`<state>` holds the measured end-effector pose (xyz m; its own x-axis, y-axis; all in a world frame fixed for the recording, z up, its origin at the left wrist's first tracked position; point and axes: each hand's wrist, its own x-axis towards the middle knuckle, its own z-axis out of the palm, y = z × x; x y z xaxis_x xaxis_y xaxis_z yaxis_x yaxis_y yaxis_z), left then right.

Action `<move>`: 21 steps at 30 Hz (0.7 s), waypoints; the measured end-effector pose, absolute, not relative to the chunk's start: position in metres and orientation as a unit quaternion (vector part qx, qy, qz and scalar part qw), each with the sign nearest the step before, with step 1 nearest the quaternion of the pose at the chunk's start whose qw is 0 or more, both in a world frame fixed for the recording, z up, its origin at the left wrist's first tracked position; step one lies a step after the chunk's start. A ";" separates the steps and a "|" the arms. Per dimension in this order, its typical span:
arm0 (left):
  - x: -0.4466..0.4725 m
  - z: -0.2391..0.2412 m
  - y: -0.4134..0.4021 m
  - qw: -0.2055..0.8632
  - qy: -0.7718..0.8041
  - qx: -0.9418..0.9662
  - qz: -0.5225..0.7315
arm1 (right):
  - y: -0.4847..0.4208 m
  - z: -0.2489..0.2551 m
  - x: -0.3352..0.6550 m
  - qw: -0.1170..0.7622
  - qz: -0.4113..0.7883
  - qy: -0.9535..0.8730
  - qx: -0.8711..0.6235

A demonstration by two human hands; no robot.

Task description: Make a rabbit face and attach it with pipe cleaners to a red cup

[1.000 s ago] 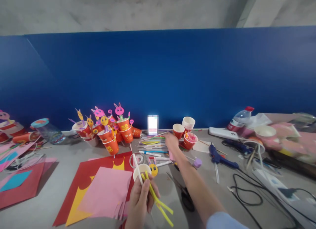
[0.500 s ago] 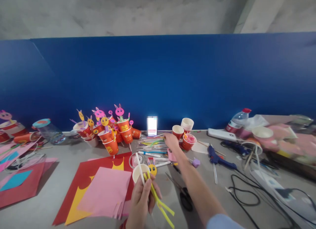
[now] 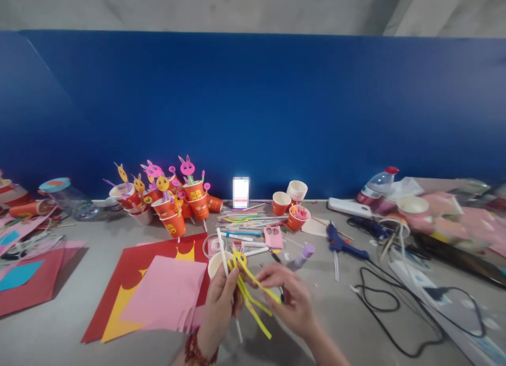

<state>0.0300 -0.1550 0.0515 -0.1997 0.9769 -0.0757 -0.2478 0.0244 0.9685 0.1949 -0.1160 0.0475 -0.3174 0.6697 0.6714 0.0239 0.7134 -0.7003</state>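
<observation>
Over the grey counter (image 3: 328, 324) here, the person's left hand (image 3: 222, 292) has its grip closed around a thin white stick (image 3: 222, 250) and several slender yellow strips (image 3: 264, 328), with a round, white-lined paper cup (image 3: 214, 265) right by it. The right hand (image 3: 291, 298) grasps one strip. A pink paper sheet (image 3: 164, 292) lies to the left.

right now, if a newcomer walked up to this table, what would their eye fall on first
Probably the cluster of red paper cups left of centre, with pink and yellow rabbit faces poking up above them. Next, the bright yellow strips, perhaps pipe cleaners, low in the middle, held in the left hand with the right hand at one strip. Behind them, a glowing screen stands before the blue panel.
</observation>
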 end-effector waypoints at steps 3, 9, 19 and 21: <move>0.033 0.049 -0.157 0.517 0.505 0.373 0.582 | -0.134 0.040 0.203 0.548 0.304 -0.740 -0.245; 0.037 0.043 -0.159 0.531 0.482 0.385 0.581 | -0.139 0.037 0.211 0.532 0.288 -0.754 -0.256; 0.040 0.038 -0.156 0.534 0.494 0.397 0.560 | -0.145 0.026 0.210 0.461 0.257 -0.811 -0.253; 0.041 0.037 -0.154 0.533 0.500 0.396 0.556 | -0.143 0.030 0.213 0.438 0.260 -0.827 -0.237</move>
